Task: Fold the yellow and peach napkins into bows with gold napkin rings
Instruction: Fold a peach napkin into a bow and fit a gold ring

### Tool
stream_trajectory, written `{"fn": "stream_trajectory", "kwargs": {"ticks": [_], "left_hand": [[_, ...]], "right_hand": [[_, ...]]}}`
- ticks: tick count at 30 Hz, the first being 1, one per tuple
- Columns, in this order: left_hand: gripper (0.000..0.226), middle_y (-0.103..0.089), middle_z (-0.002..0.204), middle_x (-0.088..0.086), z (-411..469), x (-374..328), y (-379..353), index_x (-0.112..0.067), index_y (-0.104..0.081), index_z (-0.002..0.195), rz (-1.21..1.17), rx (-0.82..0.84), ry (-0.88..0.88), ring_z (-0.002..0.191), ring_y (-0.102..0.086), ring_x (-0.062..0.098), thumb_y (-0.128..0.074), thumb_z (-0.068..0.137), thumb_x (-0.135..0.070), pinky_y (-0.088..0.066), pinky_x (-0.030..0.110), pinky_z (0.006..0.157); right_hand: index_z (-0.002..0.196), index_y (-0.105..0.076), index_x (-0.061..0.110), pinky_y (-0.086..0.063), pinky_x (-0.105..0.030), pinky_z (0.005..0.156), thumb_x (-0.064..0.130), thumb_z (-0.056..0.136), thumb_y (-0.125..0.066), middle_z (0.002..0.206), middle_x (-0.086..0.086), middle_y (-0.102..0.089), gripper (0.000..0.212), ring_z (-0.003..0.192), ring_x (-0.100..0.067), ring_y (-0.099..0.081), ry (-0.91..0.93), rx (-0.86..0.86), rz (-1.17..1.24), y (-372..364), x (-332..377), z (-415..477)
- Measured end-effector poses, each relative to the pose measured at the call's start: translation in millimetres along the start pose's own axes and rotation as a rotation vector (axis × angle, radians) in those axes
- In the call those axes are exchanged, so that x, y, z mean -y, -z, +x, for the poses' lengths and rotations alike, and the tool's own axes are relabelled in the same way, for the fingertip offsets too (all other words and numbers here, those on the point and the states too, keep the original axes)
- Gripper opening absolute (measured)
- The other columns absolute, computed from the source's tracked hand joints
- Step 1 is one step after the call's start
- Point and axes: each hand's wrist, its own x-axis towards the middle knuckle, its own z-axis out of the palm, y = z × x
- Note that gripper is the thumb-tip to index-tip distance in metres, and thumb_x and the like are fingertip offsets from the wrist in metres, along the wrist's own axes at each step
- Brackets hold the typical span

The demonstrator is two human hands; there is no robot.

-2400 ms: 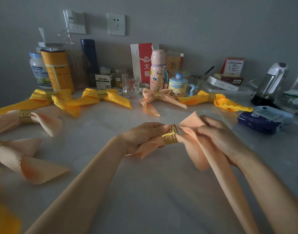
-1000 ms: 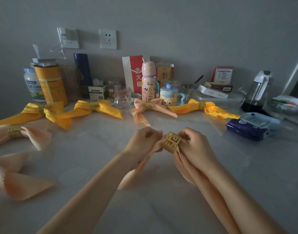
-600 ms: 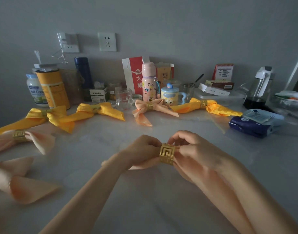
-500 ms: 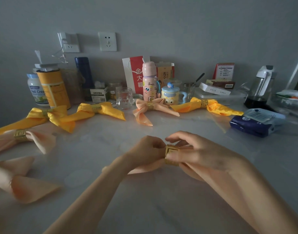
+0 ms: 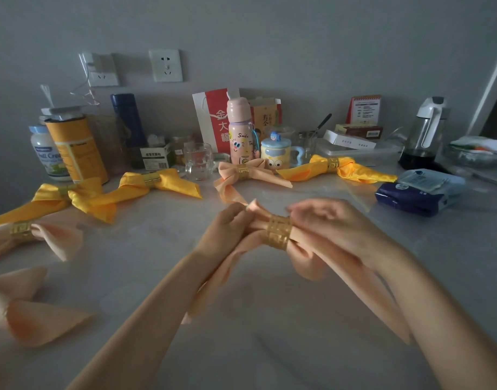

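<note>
Just above the pale table top (image 5: 270,333) I hold a peach napkin (image 5: 306,263) threaded through a gold napkin ring (image 5: 279,233). My left hand (image 5: 227,229) pinches the folded napkin end that sticks out on the ring's left side. My right hand (image 5: 334,223) is blurred; it lies over the cloth right of the ring with its fingers spread. The napkin's two tails hang down toward me under both wrists.
Finished bows lie around: yellow ones (image 5: 157,182) (image 5: 337,167) (image 5: 64,197), peach ones (image 5: 243,173) (image 5: 30,235) (image 5: 25,313). Along the wall stand cans, a glass (image 5: 198,161), a pink bottle (image 5: 239,130), a mug and a kettle (image 5: 423,133). A blue tissue pack (image 5: 416,192) lies right.
The ring has slid further along the napkin and a folded end now sticks out on its left. My right hand has let go of the ring and opened over the cloth.
</note>
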Motion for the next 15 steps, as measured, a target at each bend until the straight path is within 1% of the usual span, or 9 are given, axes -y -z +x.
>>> {"fn": "stream_trajectory", "kwargs": {"ticks": [1, 3, 4, 5, 7, 9, 12, 14, 15], "left_hand": [[0.025, -0.056, 0.062, 0.003, 0.6, 0.1, 2.4, -0.015, -0.052, 0.075, -0.047, -0.031, -0.004, 0.057, -0.052, 0.014, -0.041, 0.098, -0.015, -0.043, 0.026, 0.059], [0.021, -0.061, 0.061, 0.002, 0.4, 1.7, 7.5, -0.014, -0.053, 0.082, -0.125, -0.079, 0.002, 0.054, -0.057, 0.013, -0.042, 0.099, -0.019, -0.046, 0.023, 0.054], [0.02, -0.064, 0.059, 0.0, 0.0, 3.4, 9.2, -0.013, -0.053, 0.084, -0.146, -0.103, -0.001, 0.054, -0.06, 0.011, -0.042, 0.099, -0.02, -0.049, 0.025, 0.056], [0.019, -0.066, 0.058, -0.001, 1.1, 4.4, 10.3, -0.013, -0.054, 0.086, -0.158, -0.129, -0.011, 0.055, -0.063, 0.01, -0.043, 0.099, -0.021, -0.052, 0.031, 0.063], [0.017, -0.069, 0.064, 0.0, 4.0, 5.8, 11.3, -0.013, -0.054, 0.088, -0.202, -0.176, -0.013, 0.06, -0.066, 0.011, -0.044, 0.098, -0.021, -0.054, 0.043, 0.075], [0.016, -0.069, 0.074, 0.008, 4.8, 2.7, 12.4, -0.011, -0.054, 0.089, -0.287, -0.202, -0.004, 0.061, -0.068, 0.011, -0.043, 0.099, -0.018, -0.058, 0.039, 0.072], [0.01, -0.067, 0.082, 0.014, 2.8, -3.1, 13.2, -0.011, -0.054, 0.096, -0.356, -0.221, -0.024, 0.062, -0.067, 0.011, -0.044, 0.098, -0.013, -0.056, 0.023, 0.056], [0.01, -0.067, 0.079, 0.014, 1.8, -4.5, 12.5, -0.012, -0.053, 0.105, -0.359, -0.219, -0.035, 0.061, -0.067, 0.012, -0.046, 0.098, -0.011, -0.055, 0.024, 0.054], [0.013, -0.068, 0.077, 0.013, 1.6, -4.7, 11.7, -0.012, -0.054, 0.108, -0.339, -0.209, -0.041, 0.061, -0.067, 0.013, -0.046, 0.098, -0.01, -0.056, 0.026, 0.054]], "right_hand": [[0.097, -0.068, 0.019, -0.048, -0.02, 0.068, 0.046, 0.084, -0.058, 0.097, -0.004, -0.071, 0.032, 0.078, -0.009, -0.065, -0.041, -0.085, 0.099, 5.8, 1.6, 0.5], [0.094, -0.065, 0.014, -0.047, -0.023, 0.063, 0.024, 0.097, -0.046, 0.098, -0.01, -0.069, 0.021, 0.075, -0.015, -0.063, -0.105, -0.165, 0.237, 14.0, 1.8, 1.4], [0.093, -0.062, 0.013, -0.046, -0.023, 0.061, 0.01, 0.096, -0.046, 0.097, -0.01, -0.068, 0.017, 0.075, -0.016, -0.062, -0.124, -0.164, 0.236, 14.6, -1.9, 2.2], [0.093, -0.061, 0.014, -0.046, -0.022, 0.059, -0.001, 0.093, -0.046, 0.096, -0.008, -0.067, 0.021, 0.075, -0.015, -0.061, -0.135, -0.163, 0.208, 12.9, -3.3, 4.6], [0.092, -0.059, 0.018, -0.046, -0.019, 0.056, -0.01, 0.087, -0.048, 0.096, -0.003, -0.066, 0.031, 0.078, -0.014, -0.059, -0.084, -0.153, 0.146, 11.4, -3.1, 1.7], [0.09, -0.06, 0.018, -0.047, -0.016, 0.055, -0.011, 0.086, -0.052, 0.099, -0.002, -0.066, 0.03, 0.081, -0.013, -0.06, -0.015, -0.112, 0.163, 10.3, -2.2, -0.1], [0.099, -0.061, 0.017, -0.051, -0.02, 0.063, -0.002, 0.088, -0.056, 0.102, 0.003, -0.066, 0.023, 0.083, -0.009, -0.063, -0.017, 0.045, 0.123, 9.5, -6.9, 6.1], [0.109, -0.06, 0.024, -0.054, -0.028, 0.074, 0.009, 0.093, -0.056, 0.104, 0.012, -0.063, 0.023, 0.087, -0.002, -0.061, -0.066, 0.044, -0.054, 0.6, -11.1, 15.3], [0.11, -0.06, 0.025, -0.055, -0.03, 0.078, 0.013, 0.094, -0.055, 0.102, 0.015, -0.062, 0.021, 0.088, 0.002, -0.059, -0.082, 0.024, -0.08, -1.9, -33.5, 31.0]]}}
